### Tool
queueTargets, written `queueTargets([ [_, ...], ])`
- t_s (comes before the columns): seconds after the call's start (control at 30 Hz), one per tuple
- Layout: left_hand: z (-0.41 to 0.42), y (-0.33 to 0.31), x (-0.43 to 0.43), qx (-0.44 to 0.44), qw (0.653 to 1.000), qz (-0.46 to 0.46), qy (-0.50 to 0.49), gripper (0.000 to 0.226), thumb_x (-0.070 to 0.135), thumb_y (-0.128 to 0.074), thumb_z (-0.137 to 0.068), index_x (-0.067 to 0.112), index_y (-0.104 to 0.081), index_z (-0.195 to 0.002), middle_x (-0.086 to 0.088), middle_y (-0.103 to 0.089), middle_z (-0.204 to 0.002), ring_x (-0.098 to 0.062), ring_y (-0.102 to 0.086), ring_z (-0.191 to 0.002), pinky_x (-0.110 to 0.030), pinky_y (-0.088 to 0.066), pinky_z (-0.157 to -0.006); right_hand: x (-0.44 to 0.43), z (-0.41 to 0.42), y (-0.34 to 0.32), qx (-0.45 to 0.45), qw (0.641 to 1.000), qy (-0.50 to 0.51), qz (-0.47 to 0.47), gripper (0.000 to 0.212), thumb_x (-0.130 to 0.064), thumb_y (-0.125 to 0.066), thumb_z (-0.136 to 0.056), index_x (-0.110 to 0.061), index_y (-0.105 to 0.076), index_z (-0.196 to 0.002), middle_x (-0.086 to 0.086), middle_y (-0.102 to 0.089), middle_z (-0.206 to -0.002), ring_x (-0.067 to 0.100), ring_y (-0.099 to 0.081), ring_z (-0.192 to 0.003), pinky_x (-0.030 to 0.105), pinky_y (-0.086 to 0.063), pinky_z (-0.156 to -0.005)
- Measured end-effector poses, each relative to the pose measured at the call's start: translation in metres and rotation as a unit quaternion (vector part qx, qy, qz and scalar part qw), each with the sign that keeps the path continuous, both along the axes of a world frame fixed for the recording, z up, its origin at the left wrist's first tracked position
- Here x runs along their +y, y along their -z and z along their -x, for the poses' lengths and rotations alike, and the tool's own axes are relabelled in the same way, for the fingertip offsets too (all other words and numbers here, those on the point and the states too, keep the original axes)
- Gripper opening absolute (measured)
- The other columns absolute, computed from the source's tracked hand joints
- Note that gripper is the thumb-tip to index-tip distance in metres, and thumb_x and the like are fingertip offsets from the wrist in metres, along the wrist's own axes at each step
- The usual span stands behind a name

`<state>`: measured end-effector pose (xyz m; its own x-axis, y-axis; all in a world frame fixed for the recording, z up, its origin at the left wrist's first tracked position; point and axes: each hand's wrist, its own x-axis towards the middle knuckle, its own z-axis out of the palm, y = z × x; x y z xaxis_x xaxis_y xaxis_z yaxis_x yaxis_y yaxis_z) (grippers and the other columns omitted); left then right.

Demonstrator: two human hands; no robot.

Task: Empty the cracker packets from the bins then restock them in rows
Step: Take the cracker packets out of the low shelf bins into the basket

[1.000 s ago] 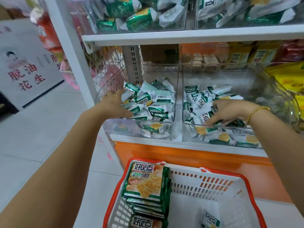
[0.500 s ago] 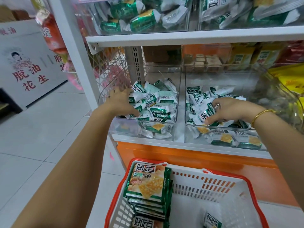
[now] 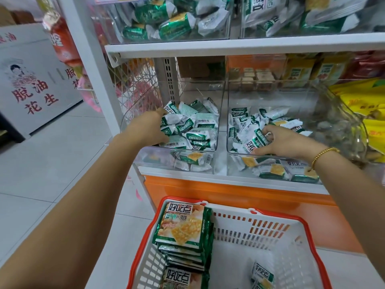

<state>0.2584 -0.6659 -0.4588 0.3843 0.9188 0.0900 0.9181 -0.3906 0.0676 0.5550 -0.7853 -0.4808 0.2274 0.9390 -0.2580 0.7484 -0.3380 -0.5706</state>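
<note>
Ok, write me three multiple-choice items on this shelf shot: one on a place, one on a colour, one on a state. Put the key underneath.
1. Where is the left hand?
A. inside the left bin
B. in a drawer
C. on a trolley handle

2. What colour is the bracelet on the right wrist?
A. black
B. gold
C. blue

3. What is the right hand doing?
A. hanging idle
B. pressing flat on a lid
C. gripping cracker packets in the right bin

Key:
1 A, it reaches over that bin's clear wall into the packets.
2 B, the beads shine yellow-gold.
3 C, its fingers curl round green-and-white packets above that bin's heap.
</note>
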Motion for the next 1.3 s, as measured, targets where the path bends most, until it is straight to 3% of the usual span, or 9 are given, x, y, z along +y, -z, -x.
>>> queueTargets([
  [0.17, 0.001, -0.031, -0.025, -0.032, 0.999, -0.02, 0.015, 0.071, 0.02, -0.075, -0.077, 0.004, -0.039, -0.136, -0.01, -0.056, -0.074, -0.022, -0.051, -0.065, -0.034, -0.049, -0.059, -0.022, 0.002, -0.007, 0.087, 0.984, 0.073, -0.137, 0.073, -0.033, -0.079, -0.076, -0.014, -0.041, -0.135, 0.005, -0.053, -0.132, 0.019, -0.053, -0.102, 0.028, -0.042, -0.08],
  [0.33, -0.013, -0.073, -0.088, -0.148, 0.98, -0.026, 0.133, 0.06, 0.023, -0.078, -0.074, 0.021, -0.049, -0.126, 0.006, -0.06, -0.087, 0.004, -0.051, -0.067, -0.008, -0.038, -0.052, -0.072, 0.008, -0.028, 0.248, 0.928, 0.052, -0.272, 0.076, -0.036, -0.08, -0.058, -0.02, -0.048, -0.125, -0.007, -0.067, -0.115, 0.008, -0.066, -0.102, 0.027, -0.053, -0.085],
  [0.47, -0.042, -0.04, -0.133, -0.136, 0.951, 0.165, 0.225, 0.046, 0.033, -0.081, -0.067, 0.026, -0.057, -0.106, 0.004, -0.068, -0.088, -0.009, -0.063, -0.073, -0.025, -0.052, -0.066, -0.109, 0.014, -0.016, 0.242, 0.957, -0.025, -0.16, 0.051, -0.02, -0.082, -0.065, -0.02, -0.05, -0.104, -0.021, -0.067, -0.085, -0.012, -0.063, -0.075, 0.008, -0.049, -0.065],
  [0.6, -0.072, 0.07, -0.15, -0.041, 0.913, 0.364, 0.18, 0.059, 0.035, -0.081, -0.068, 0.012, -0.052, -0.114, -0.01, -0.062, -0.109, -0.023, -0.06, -0.094, -0.042, -0.052, -0.082, -0.124, 0.009, 0.06, 0.066, 0.994, -0.066, 0.051, 0.07, -0.03, -0.086, -0.067, -0.015, -0.045, -0.123, 0.0, -0.057, -0.122, 0.015, -0.058, -0.108, 0.037, -0.051, -0.093],
  [0.73, -0.08, 0.179, -0.178, -0.04, 0.87, 0.489, 0.04, 0.087, 0.029, -0.074, -0.079, 0.011, -0.024, -0.147, -0.004, -0.034, -0.147, -0.021, -0.044, -0.125, -0.029, -0.041, -0.095, -0.14, 0.018, 0.154, 0.016, 0.971, -0.101, 0.216, 0.065, -0.029, -0.079, -0.075, -0.014, -0.039, -0.125, 0.002, -0.052, -0.115, 0.009, -0.05, -0.074, 0.024, -0.044, -0.058],
  [0.87, -0.094, 0.259, -0.211, -0.12, 0.832, 0.538, -0.066, 0.088, 0.016, -0.075, -0.078, 0.008, -0.021, -0.147, -0.005, -0.048, -0.128, -0.011, -0.047, -0.091, -0.024, -0.044, -0.074, -0.154, 0.037, 0.231, 0.025, 0.962, -0.057, 0.266, 0.071, -0.024, -0.078, -0.076, -0.006, -0.038, -0.131, 0.002, -0.05, -0.1, 0.011, -0.047, -0.071, 0.02, -0.035, -0.048],
  [1.0, -0.093, 0.314, -0.224, -0.117, 0.843, 0.509, -0.131, 0.082, 0.021, -0.079, -0.075, 0.007, -0.034, -0.142, -0.013, -0.046, -0.139, -0.027, -0.05, -0.12, -0.031, -0.047, -0.088, -0.165, 0.052, 0.288, -0.007, 0.959, -0.033, 0.283, 0.058, -0.023, -0.077, -0.077, -0.01, -0.041, -0.12, 0.008, -0.057, -0.109, 0.024, -0.058, -0.097, 0.026, -0.045, -0.065],
  [1.13, -0.088, 0.342, -0.226, -0.118, 0.838, 0.511, -0.154, 0.07, 0.016, -0.078, -0.074, 0.008, -0.043, -0.134, -0.012, -0.056, -0.127, -0.027, -0.055, -0.112, -0.029, -0.047, -0.084, -0.172, 0.059, 0.317, -0.029, 0.943, -0.065, 0.324, 0.059, -0.029, -0.08, -0.075, -0.008, -0.05, -0.121, 0.011, -0.06, -0.119, 0.025, -0.06, -0.107, 0.031, -0.049, -0.082],
  [1.3, -0.09, 0.352, -0.222, -0.155, 0.826, 0.519, -0.159, 0.067, 0.012, -0.08, -0.072, 0.01, -0.046, -0.13, -0.009, -0.059, -0.12, -0.021, -0.057, -0.099, -0.029, -0.049, -0.08, -0.169, 0.057, 0.33, -0.042, 0.94, -0.065, 0.332, 0.052, -0.01, -0.072, -0.082, -0.006, -0.046, -0.126, 0.014, -0.055, -0.125, 0.028, -0.056, -0.114, 0.033, -0.047, -0.09],
])
